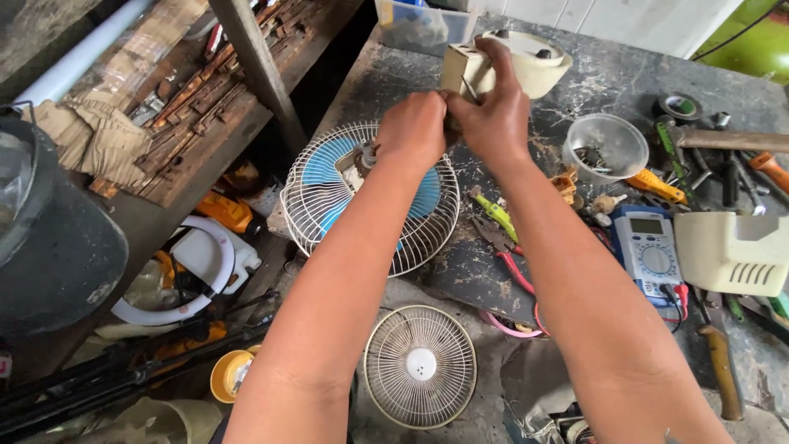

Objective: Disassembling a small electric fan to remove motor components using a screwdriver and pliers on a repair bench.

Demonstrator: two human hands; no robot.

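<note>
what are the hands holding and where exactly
Right hand grips the cream fan body over its top. Left hand is closed at its lower end, above the blue-bladed fan cage; what it pinches is hidden.

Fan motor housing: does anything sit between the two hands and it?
Nothing visible does. Both the left hand and right hand already grip the beige fan motor housing, held above the rear wire guard with blue blades on the workbench.

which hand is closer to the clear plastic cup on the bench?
Right. The right hand grips the cream fan housing just left of the clear plastic cup. The left hand is a fist farther left, over the blue-bladed fan guard.
</note>
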